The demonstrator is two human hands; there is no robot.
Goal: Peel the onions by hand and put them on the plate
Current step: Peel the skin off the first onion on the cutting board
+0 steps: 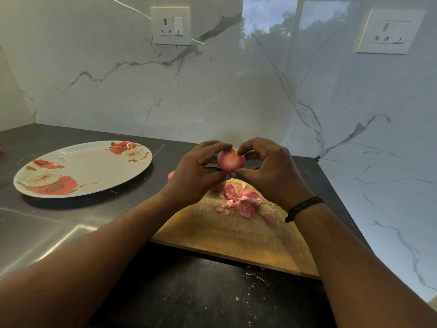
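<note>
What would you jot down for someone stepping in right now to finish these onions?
Left hand and right hand both grip one onion above the wooden cutting board, fingertips at its top.
Peeled skins lie in a pile on the board.
At least one more onion sits behind the left hand, mostly hidden.
The floral plate to the left holds no onions yet.
Left: finish peeling this one, plate it, then do the others.

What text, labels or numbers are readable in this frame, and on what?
None readable.
Wall sockets and: only a small vertical mark on each switch, no letters.
Plate: rose pattern, no lettering.
Cutting board, onion: no markings.
</note>
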